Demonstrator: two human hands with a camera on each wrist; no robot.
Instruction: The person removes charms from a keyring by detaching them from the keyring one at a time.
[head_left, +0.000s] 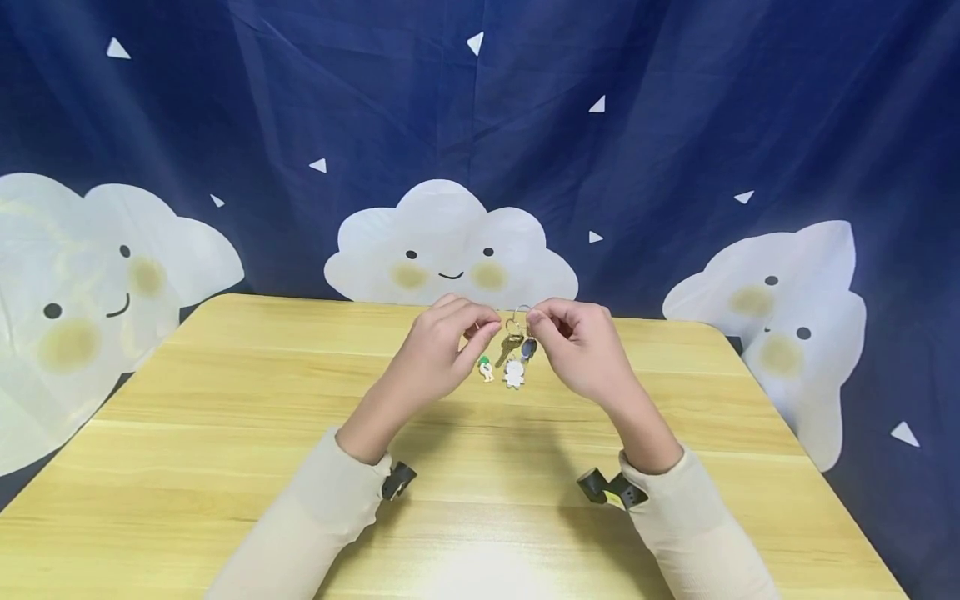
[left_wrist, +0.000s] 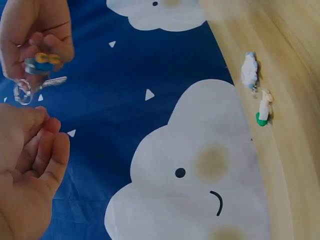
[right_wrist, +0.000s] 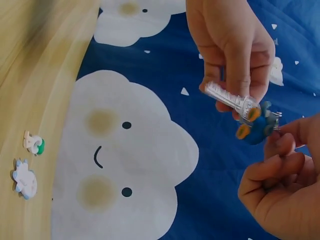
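My right hand [head_left: 585,346] pinches a metal key ring [head_left: 522,307] between thumb and forefinger above the table. From it hang a metal key [head_left: 511,343] and a blue charm [head_left: 528,348] with orange parts, seen more closely as the blue charm [right_wrist: 257,131] in the right wrist view. My left hand [head_left: 442,346] is just left of the ring, fingers loosely bent, thumb and forefinger tips close together. A small gap shows between the left fingertips and the key ring [left_wrist: 23,92] in the left wrist view. The key [right_wrist: 225,97] partly covers the left fingers in the right wrist view.
On the wooden table [head_left: 262,433] lie a white figure charm [head_left: 513,373] with pale blue edges and a white charm with a green part [head_left: 486,368], side by side beneath the hands. A dark blue curtain [head_left: 450,125] with smiling clouds hangs behind the table's far edge.
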